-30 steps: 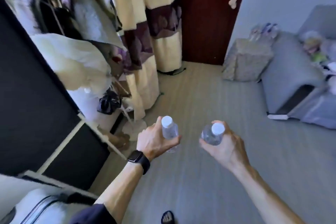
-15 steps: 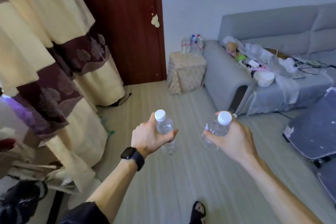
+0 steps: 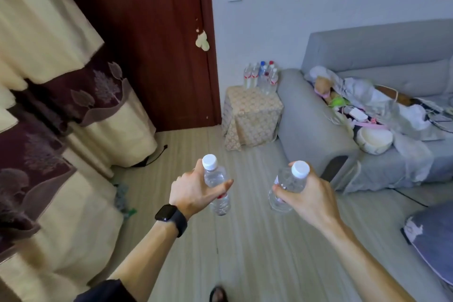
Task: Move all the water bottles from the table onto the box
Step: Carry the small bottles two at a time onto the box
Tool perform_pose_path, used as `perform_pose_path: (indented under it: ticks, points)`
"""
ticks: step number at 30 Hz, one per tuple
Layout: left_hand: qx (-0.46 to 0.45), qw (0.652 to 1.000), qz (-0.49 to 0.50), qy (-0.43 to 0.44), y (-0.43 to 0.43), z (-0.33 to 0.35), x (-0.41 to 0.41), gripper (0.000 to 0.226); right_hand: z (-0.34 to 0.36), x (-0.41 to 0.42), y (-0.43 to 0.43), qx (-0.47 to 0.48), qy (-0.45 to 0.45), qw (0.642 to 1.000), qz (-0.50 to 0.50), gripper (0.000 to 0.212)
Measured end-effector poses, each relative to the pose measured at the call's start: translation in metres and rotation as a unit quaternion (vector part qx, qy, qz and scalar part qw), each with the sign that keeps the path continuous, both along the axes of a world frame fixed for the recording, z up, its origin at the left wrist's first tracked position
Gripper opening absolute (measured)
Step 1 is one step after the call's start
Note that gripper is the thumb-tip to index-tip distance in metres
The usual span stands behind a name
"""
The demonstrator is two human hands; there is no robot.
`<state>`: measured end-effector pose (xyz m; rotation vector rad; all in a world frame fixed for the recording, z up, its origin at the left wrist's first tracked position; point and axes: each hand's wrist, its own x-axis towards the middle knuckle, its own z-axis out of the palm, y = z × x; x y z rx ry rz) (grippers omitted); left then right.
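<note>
left hand (image 3: 191,191) grips bottle (image 3: 215,177) | right hand (image 3: 311,196) grips second bottle (image 3: 288,182) (both white-capped) | covered box (image 3: 252,120) ahead

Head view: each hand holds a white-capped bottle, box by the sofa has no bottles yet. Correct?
No: the head view shows several bottles already standing on the box. Left hand grips the left bottle, right hand the right bottle, both white-capped.
</note>
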<state>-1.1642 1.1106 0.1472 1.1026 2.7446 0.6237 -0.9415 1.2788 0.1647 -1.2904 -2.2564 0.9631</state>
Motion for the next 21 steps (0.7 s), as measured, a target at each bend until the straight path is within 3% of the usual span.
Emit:
perform_pose_path:
  ticks: [9, 17, 21]
  points:
    - [-0.036, 0.998, -0.055, 0.008, 0.173, -0.013, -0.136, 0.083, -0.014, -0.132, 0.149, 0.004, -0.027, 1.000, -0.014, 0.064]
    - [-0.062, 0.989, -0.131, 0.000, 0.332, -0.024, -0.229, 0.091, -0.039, -0.219, 0.277, -0.021, -0.005, 0.998, -0.052, 0.060]
    - [-0.059, 0.989, -0.137, 0.005, 0.403, -0.043, -0.272, 0.107, -0.055, -0.258, 0.347, -0.051, 0.001, 0.997, -0.062, 0.066]
